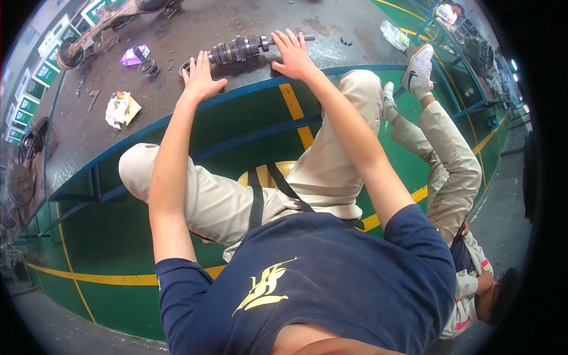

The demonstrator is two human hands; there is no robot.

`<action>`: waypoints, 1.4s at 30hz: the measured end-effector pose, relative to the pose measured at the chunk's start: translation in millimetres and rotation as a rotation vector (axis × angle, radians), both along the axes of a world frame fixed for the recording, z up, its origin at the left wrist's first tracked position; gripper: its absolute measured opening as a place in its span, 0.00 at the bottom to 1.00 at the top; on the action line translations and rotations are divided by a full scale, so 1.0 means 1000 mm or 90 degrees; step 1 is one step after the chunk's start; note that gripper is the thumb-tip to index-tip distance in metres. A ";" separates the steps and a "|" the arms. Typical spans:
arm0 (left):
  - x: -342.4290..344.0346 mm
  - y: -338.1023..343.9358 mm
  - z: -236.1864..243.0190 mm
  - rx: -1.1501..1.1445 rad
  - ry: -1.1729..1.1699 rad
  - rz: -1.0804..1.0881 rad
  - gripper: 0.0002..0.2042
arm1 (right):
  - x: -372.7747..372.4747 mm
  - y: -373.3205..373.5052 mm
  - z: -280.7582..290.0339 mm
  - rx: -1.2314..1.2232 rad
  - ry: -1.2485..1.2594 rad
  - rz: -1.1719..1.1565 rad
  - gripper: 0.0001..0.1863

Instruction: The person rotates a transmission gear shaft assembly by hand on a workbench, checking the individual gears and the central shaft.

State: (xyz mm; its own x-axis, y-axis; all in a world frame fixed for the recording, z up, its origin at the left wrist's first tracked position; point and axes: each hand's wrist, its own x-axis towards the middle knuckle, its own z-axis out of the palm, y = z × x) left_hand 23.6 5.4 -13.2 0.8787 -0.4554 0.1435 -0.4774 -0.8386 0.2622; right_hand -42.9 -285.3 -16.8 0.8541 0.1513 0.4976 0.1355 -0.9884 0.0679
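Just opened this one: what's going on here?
Someone sits at a workbench where a metal gear shaft lies near the edge. Their left hand is spread by its left end; the right hand is spread over the thin rod at the other. Neither is closed around it; contact is hard to tell. A loose gear and crumpled paper lie to the left.

Purple pack point(128, 58), upper left of the dark surface point(77, 139); crumpled white-and-yellow paper point(120, 111) nearer its blue edge point(137, 137); clear plastic bag point(393, 35) toward the right end; co-worker in beige trousers point(454, 171) and white shoes point(419, 70), right; green floor point(115, 305) with yellow lines point(100, 277); green-and-white panels point(45, 73), far left
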 end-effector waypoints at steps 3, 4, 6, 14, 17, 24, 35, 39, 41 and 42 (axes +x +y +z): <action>-0.005 -0.002 0.006 0.007 -0.005 0.006 0.52 | 0.000 -0.001 0.003 0.029 0.029 0.001 0.43; -0.005 -0.002 0.009 -0.001 -0.011 0.006 0.51 | 0.000 -0.003 0.004 0.043 0.036 0.000 0.42; -0.007 -0.003 0.013 -0.009 -0.018 0.006 0.50 | 0.001 -0.004 0.004 0.057 0.042 -0.003 0.41; -0.004 0.000 0.010 -0.010 -0.032 0.007 0.48 | -0.003 -0.004 0.016 0.080 0.030 0.040 0.33; -0.005 -0.001 0.009 -0.014 -0.027 0.004 0.47 | -0.006 -0.006 0.019 0.062 0.045 0.039 0.32; -0.012 -0.001 0.023 -0.049 0.038 -0.016 0.48 | -0.008 -0.006 0.015 0.066 0.019 0.044 0.34; -0.014 -0.007 0.016 -0.002 -0.030 0.002 0.54 | -0.006 -0.004 0.001 0.068 0.002 -0.017 0.43; -0.005 -0.007 0.017 -0.015 -0.012 -0.015 0.52 | -0.006 -0.005 0.003 0.096 0.005 -0.008 0.42; -0.004 0.000 0.014 -0.016 -0.003 -0.006 0.50 | -0.008 0.000 0.012 0.080 -0.036 0.021 0.41; -0.002 0.005 0.010 -0.016 -0.002 0.004 0.50 | -0.009 0.006 0.016 0.059 -0.060 0.039 0.40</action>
State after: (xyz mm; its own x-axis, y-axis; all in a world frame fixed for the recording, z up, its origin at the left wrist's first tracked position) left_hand 21.5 10.1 -2.8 0.8813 -0.4456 0.1572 -0.4725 -0.8352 0.2813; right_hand -52.2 -279.8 -0.4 0.7934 0.1520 0.5894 0.1934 -0.9811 -0.0073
